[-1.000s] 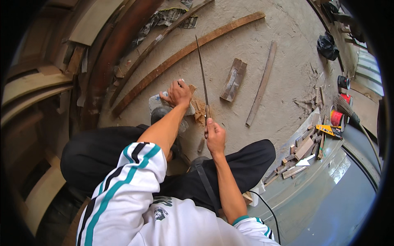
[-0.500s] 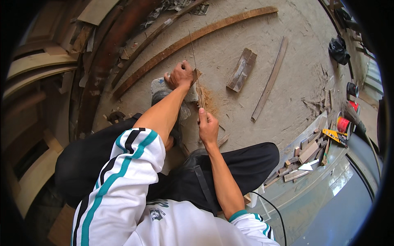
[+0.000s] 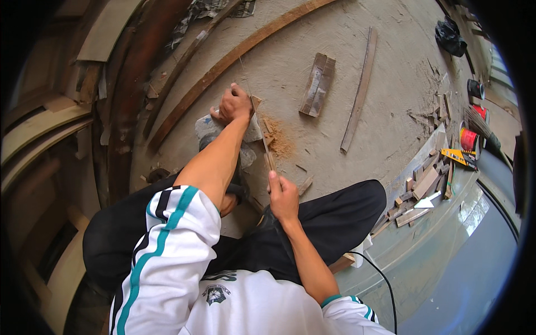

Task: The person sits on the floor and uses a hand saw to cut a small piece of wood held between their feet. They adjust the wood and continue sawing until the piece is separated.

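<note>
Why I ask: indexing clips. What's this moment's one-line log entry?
left hand: on small brown wooden piece; right hand: gripping thin metal saw; tan sawdust: on grey floor

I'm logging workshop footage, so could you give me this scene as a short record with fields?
Left hand: against a small wood piece, above a pale block; exact grip unclear
Right hand: closed on the handle of a long, thin-bladed tool
Blade: points away from the person, close by the small wood piece; contact unclear
Sawdust: on the floor, right of the blade
Farther right: wooden block, narrow wood strip, scrap pile
</note>
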